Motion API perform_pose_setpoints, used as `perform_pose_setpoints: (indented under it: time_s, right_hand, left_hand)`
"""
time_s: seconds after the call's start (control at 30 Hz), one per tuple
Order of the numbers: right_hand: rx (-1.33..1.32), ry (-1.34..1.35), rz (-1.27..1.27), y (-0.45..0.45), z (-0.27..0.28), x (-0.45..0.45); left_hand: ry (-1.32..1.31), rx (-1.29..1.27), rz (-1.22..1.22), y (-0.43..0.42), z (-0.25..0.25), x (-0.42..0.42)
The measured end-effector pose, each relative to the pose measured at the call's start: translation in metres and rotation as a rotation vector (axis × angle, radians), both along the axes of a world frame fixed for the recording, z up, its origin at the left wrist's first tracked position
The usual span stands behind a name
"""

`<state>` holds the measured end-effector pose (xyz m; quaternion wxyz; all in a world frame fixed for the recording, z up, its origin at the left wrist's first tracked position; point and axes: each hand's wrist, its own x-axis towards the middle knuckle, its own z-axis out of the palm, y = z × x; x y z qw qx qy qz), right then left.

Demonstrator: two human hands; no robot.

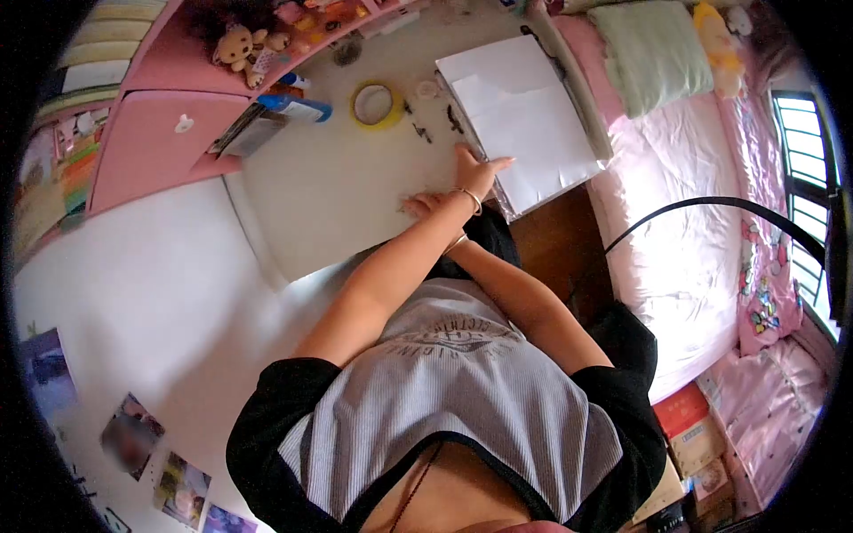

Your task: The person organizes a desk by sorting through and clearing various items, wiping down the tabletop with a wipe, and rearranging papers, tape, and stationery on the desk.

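My forearms cross, the left over the right. My left hand [478, 171] straddles the near-left edge of a stack of white paper [529, 115], thumb stretched over the top sheet and the other fingers beside the edge. The stack lies tilted at the right of the pale desk [329, 195], with a dark strip along its side. Below and left of it, partly behind the left wrist, my right hand [425, 205] rests at the desk's front edge with fingers spread and nothing in them. Both wrists wear bangles.
A roll of yellow tape [375, 105], small dark clips [418, 124] and a blue bottle [302, 108] stand or lie behind the hands. Pink shelving [169, 133] with a teddy bear [244, 49] borders the left. A bed [671, 222] with a green pillow [653, 58] is at right.
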<state>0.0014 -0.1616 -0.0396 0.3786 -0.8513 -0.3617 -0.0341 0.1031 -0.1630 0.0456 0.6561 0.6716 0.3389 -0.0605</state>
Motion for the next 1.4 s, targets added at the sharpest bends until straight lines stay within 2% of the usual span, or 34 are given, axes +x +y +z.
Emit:
perform_pose_setpoints:
  time_s: [0.07, 0.1, 0.17, 0.2, 0.23, 0.33, 0.4, 0.47, 0.53, 0.63, 0.73, 0.87, 0.93, 1.03, 1.13, 1.17, 1.27, 1.37, 1.4]
  right_hand:
    - [0.050, 0.114, 0.024, 0.001, 0.004, 0.002]
    - [-0.069, 0.136, 0.062, -0.002, 0.005, 0.004]
    - [-0.086, 0.108, 0.083, -0.006, 0.005, 0.004]
    - [-0.094, 0.093, 0.088, -0.007, 0.000, 0.004]
    - [-0.123, 0.094, 0.107, -0.007, -0.005, 0.005]
    - [-0.270, 0.044, 0.068, -0.006, -0.051, -0.004]
    - [-0.392, 0.135, 0.093, -0.003, 0.039, 0.012]
    - [-0.427, 0.052, 0.040, -0.004, 0.005, 0.009]
    - [-0.401, 0.032, 0.077, -0.014, 0.003, 0.008]
    - [-0.368, 0.017, 0.136, -0.022, 0.008, 0.008]
    - [-0.342, -0.004, 0.158, -0.027, 0.011, 0.010]
    - [-0.279, -0.044, 0.189, -0.020, 0.003, 0.012]
    - [-0.231, -0.077, 0.209, -0.015, 0.002, 0.012]
    - [-0.123, 0.112, 0.044, -0.003, 0.021, 0.004]
    - [-0.113, 0.083, 0.084, 0.001, 0.031, 0.006]
    - [-0.125, 0.094, 0.071, 0.001, 0.034, 0.005]
    - [-0.133, 0.103, 0.044, 0.003, 0.038, 0.003]
    - [-0.115, 0.091, 0.055, 0.002, 0.035, 0.004]
    - [-0.123, 0.098, 0.057, 0.002, 0.036, 0.006]
  left_hand:
    - [-0.102, -0.108, 0.002, 0.000, -0.006, -0.001]
    - [-0.125, -0.163, 0.006, -0.002, -0.005, -0.002]
    - [-0.249, -0.084, 0.048, -0.010, -0.010, -0.003]
    - [-0.311, -0.044, 0.064, -0.008, 0.009, -0.003]
    - [-0.229, -0.058, 0.068, -0.009, 0.028, -0.005]
    - [-0.287, -0.514, -0.013, 0.002, 0.019, 0.005]
    - [-0.297, -0.368, 0.081, 0.010, 0.040, -0.002]
    - [-0.326, -0.482, 0.084, 0.029, 0.064, -0.016]
    - [-0.422, -0.651, 0.076, 0.057, 0.090, -0.038]
    - [-0.454, -0.685, 0.136, 0.106, 0.130, -0.086]
    - [-0.405, -0.703, 0.157, 0.163, 0.141, -0.136]
    - [-0.309, -0.553, 0.284, 0.233, 0.138, -0.193]
    - [-0.210, -0.470, 0.257, 0.274, 0.104, -0.213]
    - [-0.098, -0.406, 0.274, 0.322, 0.075, -0.228]
    - [0.067, -0.239, 0.203, 0.370, 0.043, -0.245]
    - [0.056, -0.248, 0.206, 0.369, 0.057, -0.242]
    - [0.040, -0.213, 0.396, 0.377, 0.033, -0.244]
    - [-0.046, -0.318, 0.403, 0.378, 0.027, -0.248]
    - [-0.042, -0.280, 0.443, 0.381, 0.024, -0.249]
